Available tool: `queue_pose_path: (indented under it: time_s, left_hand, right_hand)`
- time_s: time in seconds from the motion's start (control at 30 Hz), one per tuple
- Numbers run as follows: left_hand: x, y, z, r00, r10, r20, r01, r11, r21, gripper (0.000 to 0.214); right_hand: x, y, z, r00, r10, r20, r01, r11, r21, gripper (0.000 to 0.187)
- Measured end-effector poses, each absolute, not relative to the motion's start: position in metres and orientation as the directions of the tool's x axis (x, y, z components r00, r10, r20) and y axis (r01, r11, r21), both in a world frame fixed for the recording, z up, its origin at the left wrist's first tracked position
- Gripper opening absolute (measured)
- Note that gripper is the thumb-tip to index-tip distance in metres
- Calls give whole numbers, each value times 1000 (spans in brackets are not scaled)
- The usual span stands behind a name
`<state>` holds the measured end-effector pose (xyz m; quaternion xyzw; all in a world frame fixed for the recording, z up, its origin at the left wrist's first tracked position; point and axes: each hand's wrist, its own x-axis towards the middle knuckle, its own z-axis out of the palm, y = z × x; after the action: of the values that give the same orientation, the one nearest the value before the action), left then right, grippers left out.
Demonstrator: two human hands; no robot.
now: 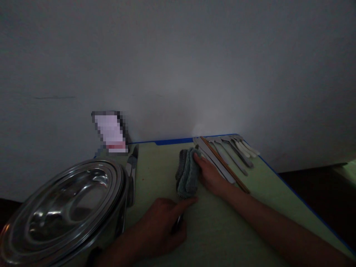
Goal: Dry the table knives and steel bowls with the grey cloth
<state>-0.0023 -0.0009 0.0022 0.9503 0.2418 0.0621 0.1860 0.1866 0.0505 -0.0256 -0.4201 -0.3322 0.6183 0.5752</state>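
Right hand (213, 178) on grey cloth (187, 174), bare tabletop (158, 174) leftward, cutlery (230, 155) by blue edge (292, 190)

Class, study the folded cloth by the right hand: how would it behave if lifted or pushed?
The cloth lies in soft folds against the right hand, so it would probably flop and unfold if lifted. Being fabric, it is probably light for its bulk. Pushed over the table, it would likely drag and bunch, not roll.

Two bare hands, the left hand (160, 222) and the right hand (211, 178), each on a bare forearm. The right forearm shows nearly to the elbow. The room's dimness hides finer detail.
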Motion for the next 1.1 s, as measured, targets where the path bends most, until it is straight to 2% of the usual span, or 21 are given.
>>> queue_pose_path:
  time_s: [0.07, 0.17, 0.33, 0.47, 0.53, 0.73, 0.97, 1.1]
  left_hand:
    - [-2, -1, 2, 917, 397, 43, 366, -879, 305, 57]
    - [-1, -3, 3, 947, 320, 28, 305, -922, 239, 46]
    - [0, -4, 10, 949, 317, -1, 305, -912, 275, 23]
    - [-1, 0, 13, 970, 241, -32, 239, -920, 311, 30]
    - [-1, 1, 13, 975, 220, -31, 218, -919, 329, 37]
    - [2, -1, 15, 966, 252, -55, 256, -910, 326, 30]
    - [-1, -2, 13, 958, 287, -14, 268, -876, 402, 23]
    - [-1, -2, 13, 962, 272, -2, 256, -904, 344, 16]
  right_hand:
    - [188, 54, -26, 14, 977, -212, -565, -167, -808, 30]
    - [189, 56, -25, 32, 964, -264, -662, -177, -728, 28]
    - [191, 56, -25, 19, 961, -275, -654, -195, -731, 31]
    - [193, 57, -28, -1, 983, -186, -581, -152, -800, 32]
    - [194, 58, -27, -20, 987, -160, -603, -140, -786, 30]
    - [201, 56, -20, -122, 984, -128, -756, -176, -631, 21]
    - [200, 59, -18, -69, 988, -138, -708, -146, -691, 26]
    - [193, 57, -17, -45, 987, -153, -682, -142, -718, 31]
